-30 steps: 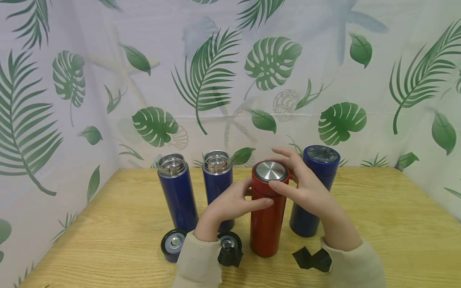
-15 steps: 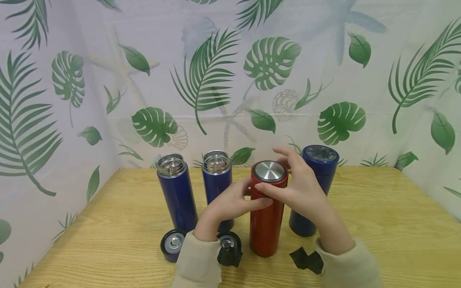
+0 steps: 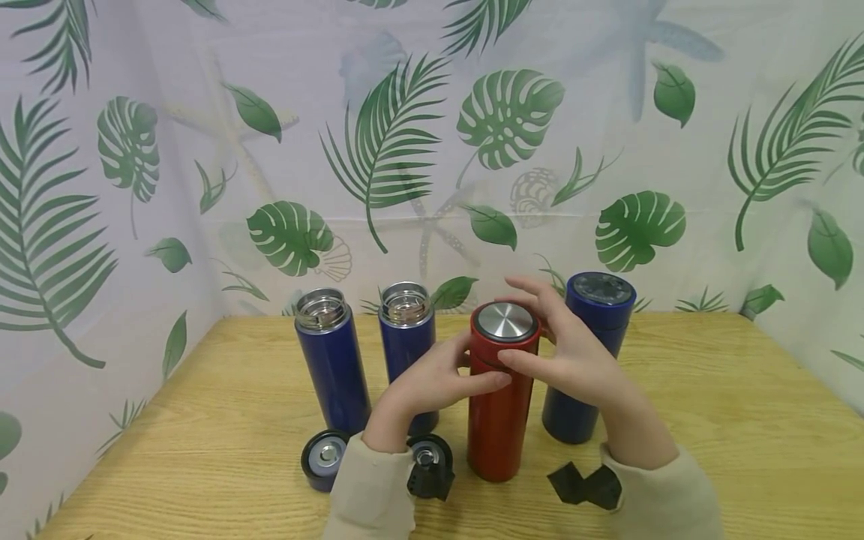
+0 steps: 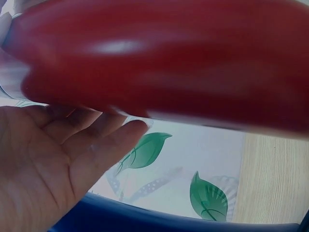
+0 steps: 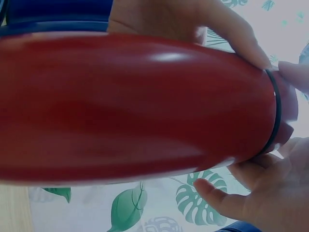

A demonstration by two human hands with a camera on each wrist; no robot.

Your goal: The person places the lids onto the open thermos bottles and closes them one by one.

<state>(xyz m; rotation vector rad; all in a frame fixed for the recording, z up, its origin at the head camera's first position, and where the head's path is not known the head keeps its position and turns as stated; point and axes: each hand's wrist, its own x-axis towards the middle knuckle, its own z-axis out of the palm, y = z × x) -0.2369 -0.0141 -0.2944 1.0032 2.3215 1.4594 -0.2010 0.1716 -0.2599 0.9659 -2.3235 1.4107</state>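
A red thermos bottle [image 3: 496,435] stands upright on the table, its red cap [image 3: 506,321] topped with a silver disc. My left hand [image 3: 439,379] grips the upper body just below the cap seam, thumb in front and fingers behind. Curled round the cap is my right hand [image 3: 574,364], its thumb near the seam. The left wrist view shows the left palm [image 4: 43,164] beside the red body. In the right wrist view, the dark seam ring [image 5: 276,113] lies between the left thumb and the fingers of the right hand [image 5: 270,193].
Two uncapped blue thermos bottles, one [image 3: 334,375] and another [image 3: 408,349], stand at the left. Their loose caps, one [image 3: 324,459] and another [image 3: 427,451], lie upturned in front. A capped blue thermos [image 3: 601,322] stands behind my right hand. Leaf-printed cloth [image 3: 432,150] backs the wooden table [image 3: 202,435].
My right thumb and wrist have swung left across the front of the cap, then back to the right. The left hand and the red thermos have kept their place.
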